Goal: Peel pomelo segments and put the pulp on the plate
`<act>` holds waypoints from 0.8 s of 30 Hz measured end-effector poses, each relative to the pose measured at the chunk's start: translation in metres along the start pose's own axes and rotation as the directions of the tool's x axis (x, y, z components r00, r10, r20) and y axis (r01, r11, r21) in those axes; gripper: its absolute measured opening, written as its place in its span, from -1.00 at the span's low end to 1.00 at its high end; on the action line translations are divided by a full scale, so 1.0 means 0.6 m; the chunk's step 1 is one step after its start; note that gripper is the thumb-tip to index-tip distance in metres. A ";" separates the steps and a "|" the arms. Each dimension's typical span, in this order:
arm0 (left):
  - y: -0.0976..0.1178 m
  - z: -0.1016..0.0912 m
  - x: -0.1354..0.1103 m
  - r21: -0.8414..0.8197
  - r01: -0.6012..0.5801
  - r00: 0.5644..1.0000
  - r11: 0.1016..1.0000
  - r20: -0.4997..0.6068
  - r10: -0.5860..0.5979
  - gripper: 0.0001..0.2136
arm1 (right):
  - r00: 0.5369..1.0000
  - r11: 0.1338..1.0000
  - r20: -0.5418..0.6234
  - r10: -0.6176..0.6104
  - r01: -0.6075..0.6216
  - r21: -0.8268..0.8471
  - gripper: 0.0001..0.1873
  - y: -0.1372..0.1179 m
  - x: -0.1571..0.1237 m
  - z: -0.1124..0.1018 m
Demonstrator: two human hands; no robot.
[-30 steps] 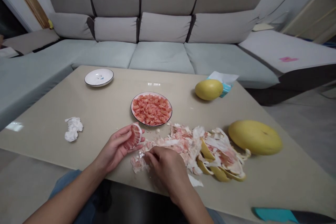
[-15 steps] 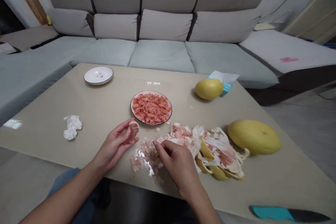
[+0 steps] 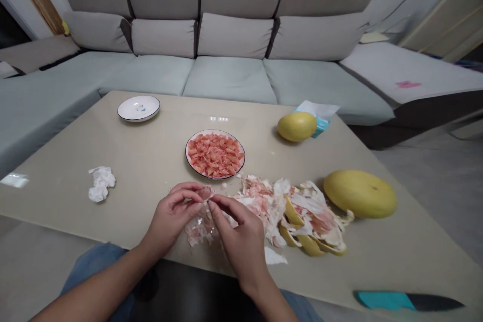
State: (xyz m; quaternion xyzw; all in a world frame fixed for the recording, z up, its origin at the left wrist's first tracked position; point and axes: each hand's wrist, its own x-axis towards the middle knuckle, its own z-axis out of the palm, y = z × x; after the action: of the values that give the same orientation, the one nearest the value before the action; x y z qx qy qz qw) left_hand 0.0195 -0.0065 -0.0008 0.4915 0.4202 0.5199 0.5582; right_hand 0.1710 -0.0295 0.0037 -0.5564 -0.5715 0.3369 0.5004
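Observation:
My left hand (image 3: pixel 174 214) is curled around a pink pomelo segment (image 3: pixel 206 193), just above the table's near edge. My right hand (image 3: pixel 237 231) has come up to it and pinches the segment's skin with thumb and forefinger. Both hands meet over a small heap of torn pink-and-white membrane (image 3: pixel 199 228). Just beyond them stands a plate of pink pomelo pieces (image 3: pixel 215 154).
A big pile of peel and pith (image 3: pixel 302 211) lies right of my hands. Two whole yellow pomelos (image 3: pixel 359 193) (image 3: pixel 297 126), a tissue pack (image 3: pixel 319 112), an empty white dish (image 3: pixel 139 108), crumpled tissue (image 3: pixel 99 184) and a teal-handled knife (image 3: pixel 407 301) sit on the beige table (image 3: pixel 151 161). A grey sofa stands behind.
My right hand has left the scraps on the table and risen to the segment. My left hand has turned the segment inward toward it.

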 end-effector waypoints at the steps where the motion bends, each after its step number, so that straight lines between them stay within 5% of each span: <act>1: -0.002 0.001 -0.001 0.032 -0.039 0.999 0.999 -0.001 0.039 -0.96 | 0.999 0.998 0.001 0.044 -0.044 0.045 -0.84 -0.002 0.000 -0.001; 6: -0.013 0.000 -0.005 0.139 -0.072 0.997 0.988 -0.005 0.073 -0.69 | 0.993 0.976 0.018 0.120 -0.121 0.178 -0.86 -0.010 0.001 -0.002; 10: -0.024 -0.003 -0.004 0.064 -0.038 0.999 0.997 0.004 0.038 -0.62 | 0.993 0.975 0.035 0.111 -0.116 0.190 -0.87 -0.010 0.003 -0.003; 24: -0.023 -0.008 -0.003 0.078 -0.047 0.999 0.996 0.022 0.045 -0.64 | 0.996 0.986 0.060 0.067 -0.076 0.147 -0.89 -0.010 0.005 -0.012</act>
State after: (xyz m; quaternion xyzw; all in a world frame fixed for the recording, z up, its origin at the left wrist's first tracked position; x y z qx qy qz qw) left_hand 0.0168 -0.0075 -0.0150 0.5278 0.4233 0.5107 0.5306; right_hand 0.1764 -0.0290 0.0120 -0.5282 -0.5379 0.4115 0.5123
